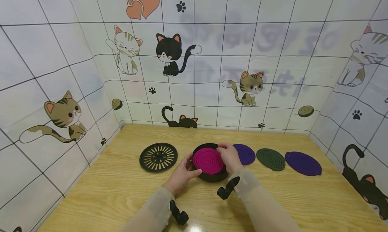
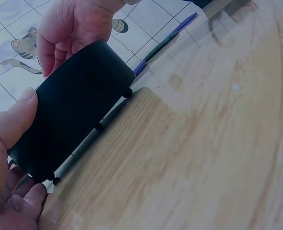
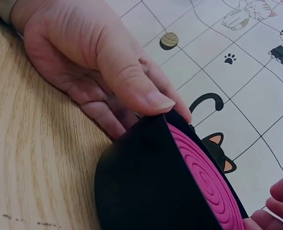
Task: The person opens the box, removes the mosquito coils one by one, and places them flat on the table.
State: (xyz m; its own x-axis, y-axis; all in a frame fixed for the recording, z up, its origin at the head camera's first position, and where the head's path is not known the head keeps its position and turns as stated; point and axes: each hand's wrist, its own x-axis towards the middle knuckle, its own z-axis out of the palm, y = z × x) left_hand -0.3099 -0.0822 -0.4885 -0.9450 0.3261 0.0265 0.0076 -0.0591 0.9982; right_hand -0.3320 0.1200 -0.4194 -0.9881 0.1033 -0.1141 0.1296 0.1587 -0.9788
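Gripping blk holder (image 1: 214, 177); L hand (image 1: 182, 175), L side; R hand (image 1: 229, 157), thumb on rim.

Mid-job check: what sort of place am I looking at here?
Probably a makeshift booth for tabletop work; the wider room is hidden. A cat-print sheet walls the back and both sides of a wood-grain table, and faint backwards writing shows on the sheet.

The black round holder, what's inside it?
A pink spiral mat lies inside the black holder. Anything underneath the mat is covered, so it can't be seen.
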